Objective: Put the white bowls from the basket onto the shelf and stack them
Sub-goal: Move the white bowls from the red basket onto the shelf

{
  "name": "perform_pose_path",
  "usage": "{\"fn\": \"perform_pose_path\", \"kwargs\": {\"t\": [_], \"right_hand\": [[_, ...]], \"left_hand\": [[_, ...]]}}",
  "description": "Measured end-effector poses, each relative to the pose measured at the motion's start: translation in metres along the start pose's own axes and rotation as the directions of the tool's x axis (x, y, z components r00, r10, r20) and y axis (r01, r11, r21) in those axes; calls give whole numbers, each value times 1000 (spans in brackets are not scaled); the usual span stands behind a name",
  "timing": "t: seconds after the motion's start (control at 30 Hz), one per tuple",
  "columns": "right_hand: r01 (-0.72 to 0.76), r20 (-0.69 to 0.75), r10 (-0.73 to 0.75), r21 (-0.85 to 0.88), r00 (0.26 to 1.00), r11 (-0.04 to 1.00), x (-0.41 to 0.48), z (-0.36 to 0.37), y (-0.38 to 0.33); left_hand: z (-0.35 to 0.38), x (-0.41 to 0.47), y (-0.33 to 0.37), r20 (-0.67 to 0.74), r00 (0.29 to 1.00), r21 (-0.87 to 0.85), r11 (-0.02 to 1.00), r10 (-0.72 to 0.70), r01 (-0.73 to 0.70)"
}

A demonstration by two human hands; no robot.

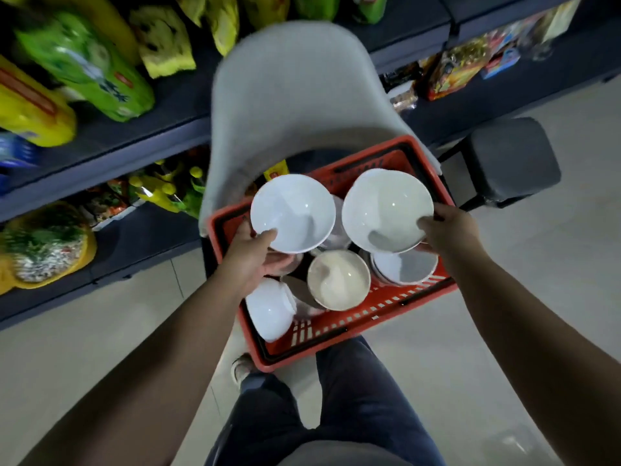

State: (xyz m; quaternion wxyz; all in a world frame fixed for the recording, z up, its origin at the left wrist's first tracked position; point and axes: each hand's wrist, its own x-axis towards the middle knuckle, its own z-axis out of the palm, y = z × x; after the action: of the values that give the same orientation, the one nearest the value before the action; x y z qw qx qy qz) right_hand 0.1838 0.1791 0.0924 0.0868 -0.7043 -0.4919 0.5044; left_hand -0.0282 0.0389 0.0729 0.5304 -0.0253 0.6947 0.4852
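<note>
Each hand pinched a white bowl by its rim, openings up: left hand point(257, 255) left bowl point(293, 213), right hand point(448, 230) right bowl point(387, 210), above red basket point(353, 317) on grey chair point(295, 102); shelf point(134, 129) left, tiled floor point(537, 297).

— What is carrying the bowls?

— A red basket point(376, 307) is sitting on a pale grey chair point(289, 105), and the chair is standing on the tiled floor point(537, 297) beside a dark stool point(510, 159).

— And the shelf?

— The dark shelf point(134, 129) is running along the left, bearing green and yellow packets point(87, 68); lower down, more packets point(43, 243) are lying blurred.
</note>
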Motion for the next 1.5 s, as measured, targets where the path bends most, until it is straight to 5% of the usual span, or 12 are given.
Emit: {"fn": "perform_pose_path", "kwargs": {"t": [0.3,0.7,0.97,1.5], "right_hand": [[401,43,-415,185,909,897,-139,97,-128],[525,257,-646,408,719,747,-332,245,-298],[506,244,-624,405,743,761,-332,269,-358],[474,204,-573,381,794,793,-194,267,-506]], "left_hand": [[-181,-90,84,-37,950,-152,937,311,-313],[-426,-215,200,-248,796,-151,790,552,-594],[-439,-197,261,-216,793,-219,764,569,-607],[-387,-69,437,-159,817,-163,801,554,-576]]}}
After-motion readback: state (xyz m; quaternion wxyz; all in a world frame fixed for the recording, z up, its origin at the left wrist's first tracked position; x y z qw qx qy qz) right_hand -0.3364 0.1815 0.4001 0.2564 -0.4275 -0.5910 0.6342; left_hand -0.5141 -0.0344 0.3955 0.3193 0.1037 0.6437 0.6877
